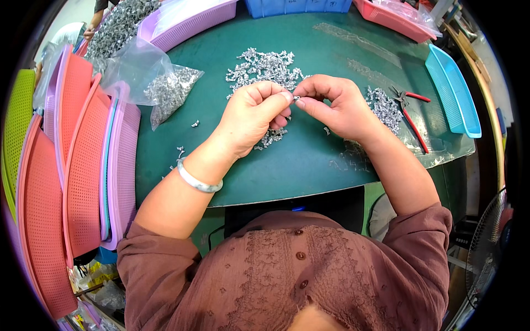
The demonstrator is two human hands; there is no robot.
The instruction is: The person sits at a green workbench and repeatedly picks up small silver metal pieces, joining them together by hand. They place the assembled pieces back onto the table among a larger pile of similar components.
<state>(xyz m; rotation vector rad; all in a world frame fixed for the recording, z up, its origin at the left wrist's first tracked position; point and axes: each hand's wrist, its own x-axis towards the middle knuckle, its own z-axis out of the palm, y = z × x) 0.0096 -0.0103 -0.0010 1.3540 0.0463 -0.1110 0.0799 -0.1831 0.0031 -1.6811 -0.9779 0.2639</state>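
Note:
Between my two hands, over the middle of the green table, is a small silvery metal part (297, 98). My left hand (259, 110) pinches it from one side with thumb and forefinger, the other fingers curled in. From the other side my right hand (334, 107) pinches the same part between thumb and fingertip. Its exact shape is too small to tell. Just beyond my hands lies a loose pile of similar small metal parts (259, 65), with some showing below my left hand. A second pile (383, 110) lies to the right of my right hand.
Red-handled pliers (409, 113) lie by the right pile. A turquoise basket (452, 91) stands at the right edge. Left are a clear bag of metal parts (174, 91) and stacked coloured baskets (83, 165). Purple (187, 25), blue (298, 6) and pink (395, 19) baskets line the back.

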